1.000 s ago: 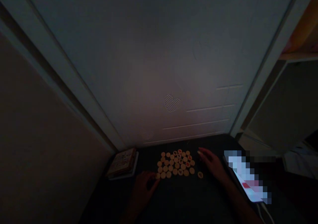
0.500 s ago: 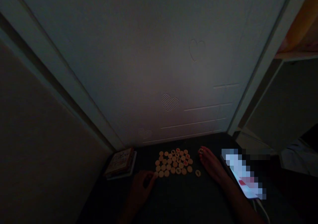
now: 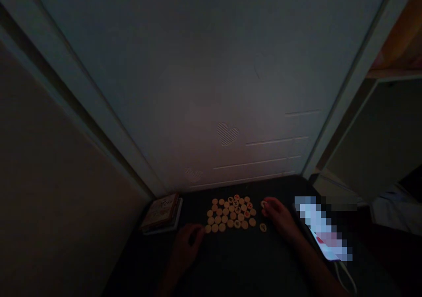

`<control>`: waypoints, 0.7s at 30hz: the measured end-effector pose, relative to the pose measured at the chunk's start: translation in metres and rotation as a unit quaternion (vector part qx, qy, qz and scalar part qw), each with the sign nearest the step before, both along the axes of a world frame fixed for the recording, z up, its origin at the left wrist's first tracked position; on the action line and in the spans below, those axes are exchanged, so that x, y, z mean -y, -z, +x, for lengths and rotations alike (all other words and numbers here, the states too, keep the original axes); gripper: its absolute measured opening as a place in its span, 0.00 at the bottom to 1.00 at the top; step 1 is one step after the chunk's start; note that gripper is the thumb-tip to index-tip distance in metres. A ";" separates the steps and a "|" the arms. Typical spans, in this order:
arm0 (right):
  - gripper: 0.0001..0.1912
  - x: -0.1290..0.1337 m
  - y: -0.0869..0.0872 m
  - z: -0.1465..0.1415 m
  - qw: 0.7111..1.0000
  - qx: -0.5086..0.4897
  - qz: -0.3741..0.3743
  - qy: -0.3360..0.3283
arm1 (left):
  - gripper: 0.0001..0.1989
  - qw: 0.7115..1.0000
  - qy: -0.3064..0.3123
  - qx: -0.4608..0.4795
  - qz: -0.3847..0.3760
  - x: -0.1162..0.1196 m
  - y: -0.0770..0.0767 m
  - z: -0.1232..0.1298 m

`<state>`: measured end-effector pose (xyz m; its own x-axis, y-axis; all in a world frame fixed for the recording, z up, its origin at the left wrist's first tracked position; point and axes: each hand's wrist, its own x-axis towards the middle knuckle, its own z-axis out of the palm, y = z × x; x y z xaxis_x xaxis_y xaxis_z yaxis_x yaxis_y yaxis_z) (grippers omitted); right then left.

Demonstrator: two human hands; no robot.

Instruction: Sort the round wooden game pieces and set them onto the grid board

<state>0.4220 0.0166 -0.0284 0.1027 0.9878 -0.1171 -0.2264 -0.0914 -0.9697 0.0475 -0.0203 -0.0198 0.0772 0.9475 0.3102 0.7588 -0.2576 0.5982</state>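
Note:
In the head view, round wooden Chinese chess pieces [image 3: 224, 219] lie grouped on a dark tabletop. Several show red or dark characters; most look blank on top. My right hand [image 3: 280, 217] pinches one chess piece [image 3: 263, 204] at the right of the group. Below that hand lies a separate piece with a dark character [image 3: 263, 227]. My left hand [image 3: 188, 240] rests at the lower left of the group, fingers curled, with its fingertips at the edge of the corner piece [image 3: 207, 229]. Dim light hides the detail of its fingers.
A stack of books or boxes [image 3: 162, 213] stands to the left. On the right lies a lit phone or tablet [image 3: 325, 235], its screen blurred out, with a white cable [image 3: 344, 276]. A pale panel with embossed hearts [image 3: 227, 134] rises behind the dark tabletop [image 3: 244, 262].
My right hand has turned and drawn its fingers in around the chess piece, which has shifted slightly left and down. The left hand has drawn slightly left from the corner piece.

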 end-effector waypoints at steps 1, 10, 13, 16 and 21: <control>0.23 0.004 -0.001 0.002 0.999 0.052 0.006 -0.003 | 0.17 1.000 -0.001 0.004 0.000 0.000 0.001 -0.001; 0.16 0.039 0.002 0.017 0.929 0.362 0.043 -0.061 | 0.18 0.999 -0.012 0.025 -0.022 0.000 -0.001 -0.003; 0.15 0.040 0.002 0.016 0.915 0.397 0.048 -0.056 | 0.19 0.999 -0.011 0.027 -0.018 0.000 -0.004 -0.002; 0.15 0.039 0.004 0.015 0.907 0.413 0.063 -0.060 | 0.18 0.999 -0.014 0.028 -0.017 0.000 -0.003 -0.003; 0.15 0.040 0.008 0.015 0.884 0.452 0.103 -0.052 | 0.17 0.999 -0.023 0.027 -0.026 -0.001 0.002 -0.004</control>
